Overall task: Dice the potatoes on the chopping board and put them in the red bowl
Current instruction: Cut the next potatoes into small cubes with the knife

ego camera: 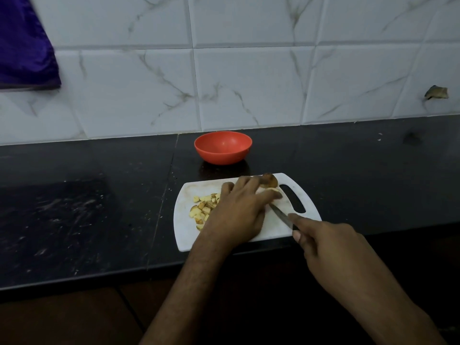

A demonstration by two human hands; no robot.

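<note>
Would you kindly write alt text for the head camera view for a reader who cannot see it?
The left hand steadies a brown-skinned potato piece on a white plastic chopping board while the right hand holds a small knife. Diced potato lies on the board's left; an empty red bowl stands behind on the black counter.

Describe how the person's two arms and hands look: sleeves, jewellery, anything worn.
Both forearms are bare up to the bottom edge of the picture; no sleeve shows on either. The left hand and right hand wear no glove, and no ring, watch or bracelet can be seen on them. The left forearm has visible hair. The light is dim, so fine marks cannot be told.
</note>
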